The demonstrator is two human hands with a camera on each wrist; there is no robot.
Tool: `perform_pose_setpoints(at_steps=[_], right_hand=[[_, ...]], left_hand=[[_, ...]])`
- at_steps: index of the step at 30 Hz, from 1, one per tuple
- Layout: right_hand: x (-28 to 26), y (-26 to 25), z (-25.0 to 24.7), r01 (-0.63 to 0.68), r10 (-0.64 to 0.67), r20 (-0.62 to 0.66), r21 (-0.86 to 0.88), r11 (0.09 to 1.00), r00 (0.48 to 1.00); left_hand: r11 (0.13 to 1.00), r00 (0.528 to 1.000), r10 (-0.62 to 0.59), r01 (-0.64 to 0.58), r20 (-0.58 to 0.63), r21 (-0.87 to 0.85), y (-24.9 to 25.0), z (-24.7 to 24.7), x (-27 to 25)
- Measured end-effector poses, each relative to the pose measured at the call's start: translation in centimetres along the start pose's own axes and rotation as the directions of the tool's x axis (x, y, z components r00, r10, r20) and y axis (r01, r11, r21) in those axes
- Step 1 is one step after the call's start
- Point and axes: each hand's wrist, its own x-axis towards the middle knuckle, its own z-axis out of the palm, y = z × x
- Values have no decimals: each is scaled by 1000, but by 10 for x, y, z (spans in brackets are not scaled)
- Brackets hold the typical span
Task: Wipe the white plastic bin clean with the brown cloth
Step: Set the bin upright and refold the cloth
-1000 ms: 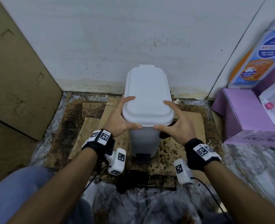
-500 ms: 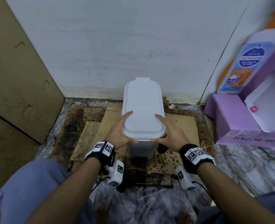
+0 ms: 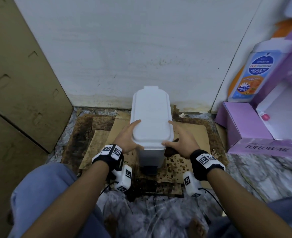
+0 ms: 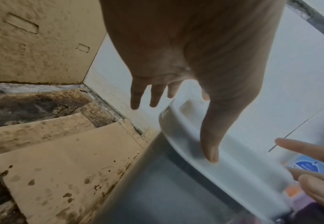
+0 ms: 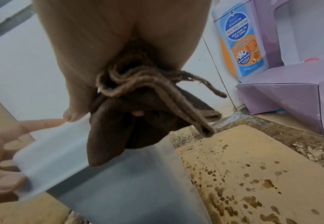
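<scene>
In the head view, the white plastic pedal bin (image 3: 151, 124) is standing upright on stained cardboard sheets (image 3: 190, 134) against the white wall (image 3: 141, 48), its lid closed. The lid's near end is being touched on both sides: the left hand (image 3: 128, 140) is lying along the left edge with fingers straight and spread, and the right hand (image 3: 181, 143) is set against the right edge. A purple carton (image 3: 245, 127) and a body-wash bottle (image 3: 251, 73) are standing to the right, and a cardboard panel (image 3: 21, 83) is leaning at the left.

In the left wrist view, the left hand (image 4: 186, 53) is seen with fingers extended and apart, gripping nothing; its thumb (image 4: 213, 136) is resting on the lid's rim.

In the right wrist view, the brown cloth (image 5: 138, 115) is being held bunched in the right hand (image 5: 118, 37), clamped under curled fingers, and is hanging against the bin's (image 5: 118, 181) upper side just below the lid.
</scene>
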Motion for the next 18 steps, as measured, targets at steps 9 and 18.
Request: perform_pose_setpoints(at_steps=[9,18], right_hand=[[3,-54,-38,124,-113,-102,101,987,988],[-4,-101,-64,252,-227,-111,341,906,968]], left_hand=[[963,992,114,-97,54,-252,79,-38,-26],[767,935,231,-5,269,-641,123,-47,-45]])
